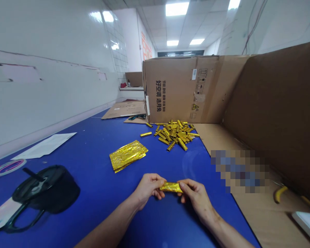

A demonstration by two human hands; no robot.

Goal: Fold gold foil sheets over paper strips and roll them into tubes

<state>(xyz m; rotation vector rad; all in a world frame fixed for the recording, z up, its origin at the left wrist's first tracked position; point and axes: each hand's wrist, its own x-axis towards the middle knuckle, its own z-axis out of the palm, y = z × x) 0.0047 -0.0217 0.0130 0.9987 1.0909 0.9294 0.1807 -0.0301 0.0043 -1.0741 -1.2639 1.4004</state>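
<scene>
Between my two hands is a small gold foil roll [171, 187], held level just above the blue table [98, 193]. My left hand [151, 187] is closed on its left end, thumb on top. At the right end, my right hand [192, 191] pinches it in the same way. Ahead and to the left lies a stack of flat gold foil sheets [127, 155]. Farther off, a loose pile of gold foil rolls [177, 134] is heaped against the cardboard box, with a few lying apart on its left.
A dark mug with a lid [48, 189] stands at the left, near a white paper sheet [46, 146] and a pinkish ring [7, 168]. A large cardboard box [181, 89] walls the back and right. A banana [280, 194] lies on cardboard at the right.
</scene>
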